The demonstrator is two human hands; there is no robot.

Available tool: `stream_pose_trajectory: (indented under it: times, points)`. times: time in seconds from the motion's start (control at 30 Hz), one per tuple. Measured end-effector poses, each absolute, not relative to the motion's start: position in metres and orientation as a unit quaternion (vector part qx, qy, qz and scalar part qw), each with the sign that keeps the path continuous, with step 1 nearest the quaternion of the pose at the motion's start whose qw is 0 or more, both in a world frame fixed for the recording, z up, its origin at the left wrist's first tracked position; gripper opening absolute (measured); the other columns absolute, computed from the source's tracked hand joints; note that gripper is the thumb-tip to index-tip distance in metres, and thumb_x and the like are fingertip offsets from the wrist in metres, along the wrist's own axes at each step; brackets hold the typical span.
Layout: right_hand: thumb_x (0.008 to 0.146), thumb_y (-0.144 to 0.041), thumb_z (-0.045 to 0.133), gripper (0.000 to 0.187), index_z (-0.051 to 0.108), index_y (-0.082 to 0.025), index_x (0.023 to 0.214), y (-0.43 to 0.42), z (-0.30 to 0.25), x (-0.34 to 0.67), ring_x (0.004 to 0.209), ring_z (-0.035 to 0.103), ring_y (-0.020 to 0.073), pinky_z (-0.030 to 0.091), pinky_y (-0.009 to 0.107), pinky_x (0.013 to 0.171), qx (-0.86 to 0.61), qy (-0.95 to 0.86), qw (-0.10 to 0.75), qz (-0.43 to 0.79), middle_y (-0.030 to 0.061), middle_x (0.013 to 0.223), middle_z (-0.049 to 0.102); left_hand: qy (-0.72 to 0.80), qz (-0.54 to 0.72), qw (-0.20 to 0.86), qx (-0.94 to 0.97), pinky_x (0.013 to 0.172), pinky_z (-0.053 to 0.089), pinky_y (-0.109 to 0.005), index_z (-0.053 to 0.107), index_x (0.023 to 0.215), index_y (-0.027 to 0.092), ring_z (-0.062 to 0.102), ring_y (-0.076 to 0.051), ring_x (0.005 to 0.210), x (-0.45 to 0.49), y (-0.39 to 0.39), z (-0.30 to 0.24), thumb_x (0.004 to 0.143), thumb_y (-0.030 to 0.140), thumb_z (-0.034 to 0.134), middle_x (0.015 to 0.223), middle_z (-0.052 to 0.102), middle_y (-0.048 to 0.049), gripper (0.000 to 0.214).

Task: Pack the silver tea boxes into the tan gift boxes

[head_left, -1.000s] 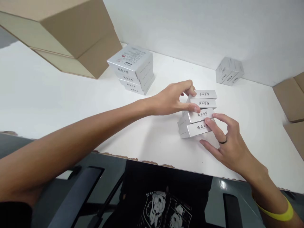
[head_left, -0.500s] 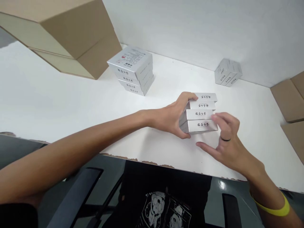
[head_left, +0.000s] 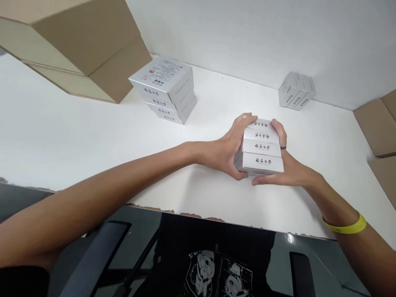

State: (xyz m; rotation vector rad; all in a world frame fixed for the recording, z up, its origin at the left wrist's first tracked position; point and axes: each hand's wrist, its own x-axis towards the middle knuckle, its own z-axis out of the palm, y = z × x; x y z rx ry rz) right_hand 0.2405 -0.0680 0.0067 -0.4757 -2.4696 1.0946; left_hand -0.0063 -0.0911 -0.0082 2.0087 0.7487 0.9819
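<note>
A row of several small silver boxes [head_left: 262,146] with black lettering stands on the white table [head_left: 77,136], squeezed together side by side. My left hand [head_left: 229,150] grips the row's left end, fingers curled over the far box. At the right end my right hand [head_left: 283,163], with a dark ring, wraps around the row, and a yellow band sits on that wrist. Both hands clamp the boxes between them.
A stack of flat silver boxes [head_left: 165,88] stands at the back left, beside a large open cardboard carton [head_left: 83,41]. More silver boxes [head_left: 296,90] sit by the back wall at the right. Brown cardboard pieces [head_left: 377,132] lie at the right edge. A black chair [head_left: 99,255] is below the table.
The boxes were loosely fanned and are now pressed into a tight row. My right hand moved from the front of the row to wrap its right end.
</note>
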Motion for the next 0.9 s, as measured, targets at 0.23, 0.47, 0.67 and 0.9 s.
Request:
stream_pose_trajectory:
  times: [0.23,0.47,0.67,0.9]
  points:
    - [0.076,-0.059,0.091,0.147,-0.028,-0.042,0.16,-0.07,0.011,0.246,0.152,0.037,0.0366,0.054,0.059,0.111,-0.206,-0.874,0.176,0.402,0.0096,0.17,0.016,0.291,0.342,0.342,0.826,0.136,0.017,-0.063,0.0,0.164,0.034,-0.005,-0.046,0.164,-0.012,-0.09,-0.015,0.042,0.062,0.099,0.175,0.007,-0.0116,0.16]
    - [0.071,-0.067,0.091,0.143,-0.014,-0.041,0.164,-0.089,0.016,0.264,0.161,-0.003,0.0428,0.02,0.074,0.127,-0.235,-0.913,0.249,0.223,0.0071,0.172,-0.012,0.293,0.34,0.37,0.814,0.135,0.01,-0.065,-0.002,0.165,0.036,-0.004,-0.047,0.164,-0.033,-0.094,-0.008,0.039,0.069,0.1,0.176,-0.007,-0.0092,0.165]
    - [0.086,-0.052,0.085,0.111,0.008,-0.04,0.164,-0.107,0.02,0.273,0.161,0.008,0.0401,0.03,0.075,0.125,-0.215,-0.929,0.278,0.117,0.0106,0.171,0.004,0.327,0.382,0.383,0.775,0.131,0.017,-0.072,0.02,0.162,0.036,0.009,-0.048,0.163,-0.032,-0.106,0.009,0.046,0.063,0.1,0.173,0.012,-0.0126,0.144]
    - [0.094,-0.04,0.078,0.091,0.021,-0.041,0.165,-0.134,0.026,0.277,0.157,0.022,0.0413,0.041,0.072,0.121,-0.226,-0.938,0.26,0.031,0.0074,0.169,0.013,0.354,0.373,0.4,0.759,0.131,0.031,-0.063,0.04,0.145,0.035,0.038,-0.037,0.153,-0.029,-0.104,0.015,0.081,0.058,0.082,0.155,0.041,-0.0103,0.08]
